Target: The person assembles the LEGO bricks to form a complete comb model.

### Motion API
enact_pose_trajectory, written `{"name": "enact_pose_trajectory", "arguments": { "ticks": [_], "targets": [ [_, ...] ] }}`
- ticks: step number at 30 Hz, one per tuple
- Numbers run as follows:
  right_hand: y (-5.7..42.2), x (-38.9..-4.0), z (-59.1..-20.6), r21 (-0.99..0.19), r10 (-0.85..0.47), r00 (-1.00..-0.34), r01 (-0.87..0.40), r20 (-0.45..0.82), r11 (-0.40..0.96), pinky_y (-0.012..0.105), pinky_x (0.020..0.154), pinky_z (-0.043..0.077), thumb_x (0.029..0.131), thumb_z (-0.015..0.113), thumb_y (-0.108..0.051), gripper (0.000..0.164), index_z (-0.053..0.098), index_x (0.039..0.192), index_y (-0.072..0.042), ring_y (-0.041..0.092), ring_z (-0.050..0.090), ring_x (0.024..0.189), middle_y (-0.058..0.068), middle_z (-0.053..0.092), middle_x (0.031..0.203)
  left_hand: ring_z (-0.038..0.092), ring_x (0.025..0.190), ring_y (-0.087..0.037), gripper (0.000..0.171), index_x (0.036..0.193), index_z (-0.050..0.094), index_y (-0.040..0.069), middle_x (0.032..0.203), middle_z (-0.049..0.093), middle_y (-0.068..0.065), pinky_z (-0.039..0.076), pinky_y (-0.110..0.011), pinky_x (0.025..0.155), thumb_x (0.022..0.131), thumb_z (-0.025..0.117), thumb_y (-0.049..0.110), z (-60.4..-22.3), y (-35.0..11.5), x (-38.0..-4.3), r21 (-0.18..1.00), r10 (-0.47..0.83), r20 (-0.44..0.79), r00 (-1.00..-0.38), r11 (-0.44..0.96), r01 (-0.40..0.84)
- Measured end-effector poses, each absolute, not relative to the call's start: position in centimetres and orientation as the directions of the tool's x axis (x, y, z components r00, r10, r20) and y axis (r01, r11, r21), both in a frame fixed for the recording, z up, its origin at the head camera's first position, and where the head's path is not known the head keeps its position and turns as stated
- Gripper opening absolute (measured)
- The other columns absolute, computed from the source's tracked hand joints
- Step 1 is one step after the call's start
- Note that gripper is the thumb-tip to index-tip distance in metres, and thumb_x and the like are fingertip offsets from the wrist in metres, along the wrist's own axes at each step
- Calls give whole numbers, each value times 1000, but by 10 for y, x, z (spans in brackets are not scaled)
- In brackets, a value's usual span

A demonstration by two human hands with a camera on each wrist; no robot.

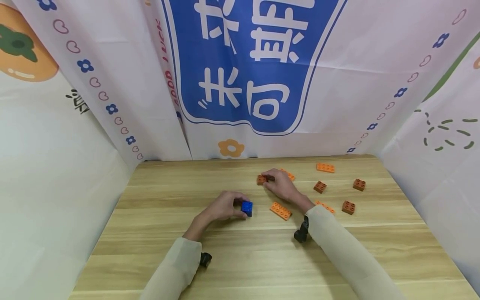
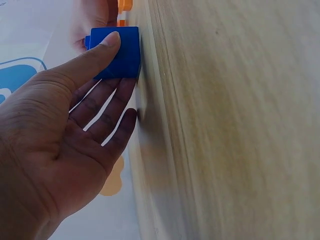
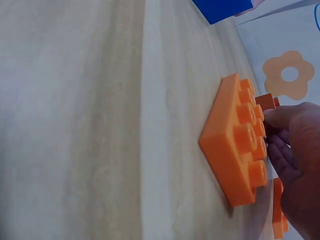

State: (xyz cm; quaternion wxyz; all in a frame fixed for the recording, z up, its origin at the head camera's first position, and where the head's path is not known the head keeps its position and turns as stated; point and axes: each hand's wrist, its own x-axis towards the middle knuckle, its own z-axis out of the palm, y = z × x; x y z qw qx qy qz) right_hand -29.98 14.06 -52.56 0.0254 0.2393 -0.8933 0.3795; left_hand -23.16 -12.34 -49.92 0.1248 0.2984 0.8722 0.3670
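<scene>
My left hand (image 1: 224, 205) pinches a blue toy building brick (image 1: 246, 208) between thumb and fingers near the table's middle. In the left wrist view, the thumb lies across the flat side of the blue brick (image 2: 127, 62), and its studs point left. Farther back, my right hand (image 1: 282, 186) holds a small reddish-brown brick (image 1: 261, 180) by its right side. Part of that brown brick (image 3: 264, 101) shows past the thumb in the right wrist view. Between the hands, nearer the front, lies a flat orange brick (image 1: 280, 211) with its studs up.
Several brown bricks (image 1: 348, 207) and more flat orange bricks (image 1: 325, 168) lie on the right of the wooden table (image 1: 157, 200). One orange brick (image 1: 290, 175) is partly behind the right hand; another (image 1: 325, 207) sits by the right forearm. Printed cloth (image 1: 337, 108) hangs around the table.
</scene>
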Motion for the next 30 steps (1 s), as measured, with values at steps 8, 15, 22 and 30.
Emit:
{"name": "enact_pose_trajectory", "arguments": {
  "ticks": [8,15,22,30],
  "targets": [
    [143,-294,-522,-660,-403,-878,-465,259,590,46,96,59,96,79,-9,38,71,132,0,29,70,112,15,72,124,71,100,-16,37,115,76,5,110,77,-5,60,-37,93,82,93,12,-499,-123,-233,730,596,-15,-803,555,398],
    [143,-283,-514,-703,-407,-874,-465,267,538,40,97,60,97,79,-10,35,72,131,-2,27,71,111,12,72,124,71,99,-16,38,115,76,5,109,77,-5,60,-36,92,81,94,12,-499,-121,-233,731,565,-25,-825,573,370],
    [140,-266,-505,-714,-422,-854,-497,304,493,41,97,60,96,79,-9,33,73,128,-2,28,71,111,10,72,123,71,97,-16,39,115,77,4,108,77,-5,61,-36,90,80,94,11,-501,-119,-234,738,558,-17,-829,566,367],
    [138,-251,-500,-673,-454,-815,-564,361,478,38,91,62,93,83,-7,32,75,124,-4,26,73,105,11,74,119,71,98,-18,40,115,76,4,108,77,-6,61,-36,90,80,95,11,-501,-118,-233,740,548,-12,-836,567,362]
  ]
}}
